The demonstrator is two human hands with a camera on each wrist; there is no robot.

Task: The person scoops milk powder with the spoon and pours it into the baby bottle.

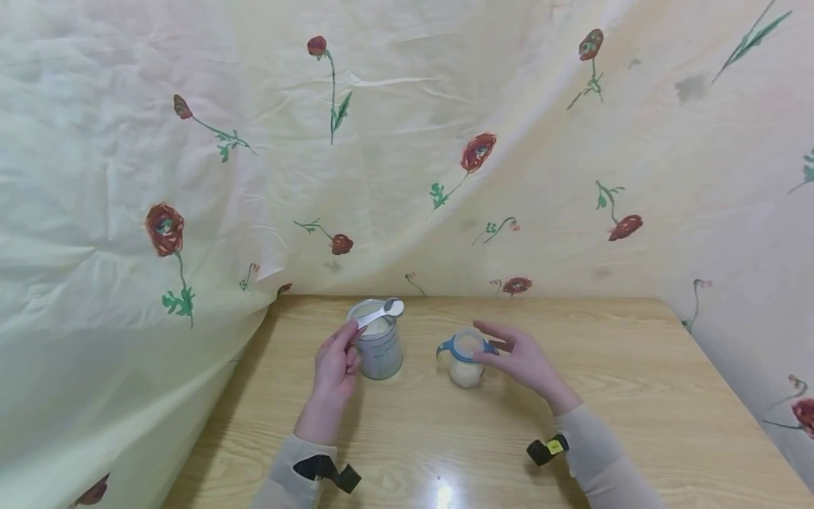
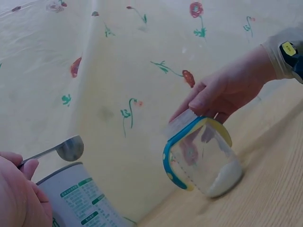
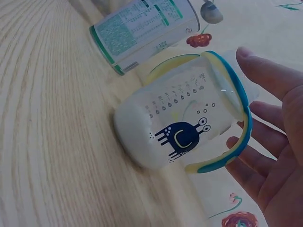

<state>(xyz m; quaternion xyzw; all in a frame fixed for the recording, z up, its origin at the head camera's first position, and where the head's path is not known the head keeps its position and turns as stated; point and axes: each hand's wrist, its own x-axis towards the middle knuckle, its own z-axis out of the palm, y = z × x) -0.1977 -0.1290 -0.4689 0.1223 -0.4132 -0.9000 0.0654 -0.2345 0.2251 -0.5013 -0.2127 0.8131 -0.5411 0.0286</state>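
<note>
Scoop (image 1: 381,312), metallic grey and round-bowled, is pinched in a person's left hand (image 1: 335,362) above a pale cylindrical metal tin (image 1: 381,358) before me; the right hand (image 1: 518,355), fingers spread, is at the top of a clear, rounded, blue-and-yellow-handled plastic bottle (image 3: 175,111) on the light wood-grain table (image 1: 610,375).

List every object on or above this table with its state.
Pale cylindrical can with green print: upright, open.
Clear bottle with blue-and-yellow handles: upright, partly filled with white contents, right hand at its top.
Pale round-bowled scoop: pinched in left hand, raised above the can's rim.
</note>
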